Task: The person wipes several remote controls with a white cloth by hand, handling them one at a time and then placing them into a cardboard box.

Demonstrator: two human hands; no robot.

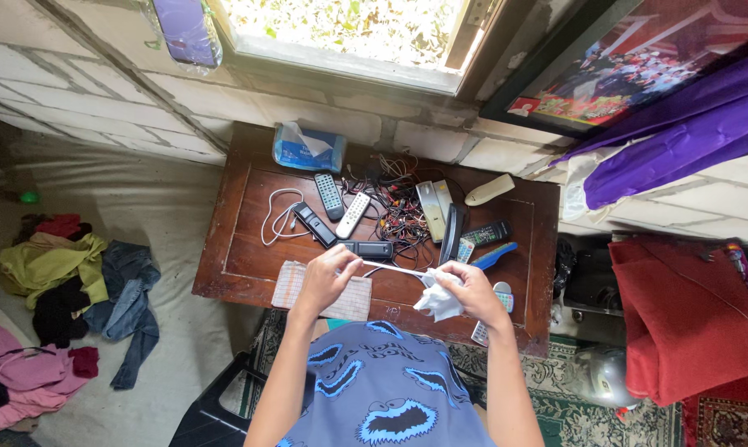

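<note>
Both hands pinch one crumpled white tissue (438,300) above the near edge of the table. The left hand (328,277) has thumb and fingers pressed together on a thin twisted end of it, drawn out to the left; the right hand (472,290) is closed on the bunched part, which hangs below its fingers. The twisted strip runs taut between the two hands.

Under the left hand lies a pale checked cloth (323,291) flat on the dark brown wooden table (237,265). Just beyond the hands sits a black remote control (367,248), and a blue-handled tool (495,255) lies to the right of it. Farther back lie a grey remote with many buttons (328,195), a white slim remote (352,214), a second black remote (315,223) beside a looped white cable (276,217), and a tangle of thin wires (399,211). Some eight or nine remotes lie on the table in all; the exact count is hard to tell among the wires.

At the far left corner rests one soft blue-and-white tissue packet (308,149), rectangular, open at the top. The table stands against a whitewashed block wall (76,91) under a window (349,33). One framed colourful picture (630,74) leans at upper right above purple fabric (680,132). Heaps of clothes (68,290) lie on the pale floor at left.
</note>
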